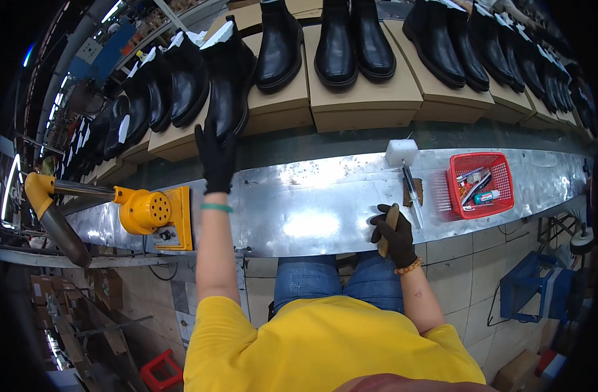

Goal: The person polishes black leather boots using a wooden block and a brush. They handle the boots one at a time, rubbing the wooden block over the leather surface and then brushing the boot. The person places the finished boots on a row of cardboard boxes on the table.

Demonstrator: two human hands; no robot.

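My left hand, in a black glove, reaches forward over the metal bench with its fingers stretched out and apart. Its fingertips meet the toe of a black ankle boot in the picture; whether they press on it I cannot tell. White paper sticks out of that boot's top. Near the bench's front edge, my right hand, gloved in dark brown, is closed round a slim tan wooden-looking piece, perhaps a brush back. Beside that hand lie a pen-like tool and a white block.
Black boots stand in a long row on cardboard boxes behind the bench. A red basket of small tubes and tools sits on the right. To the left stands a yellow machine with a pipe. A red stool is on the floor.
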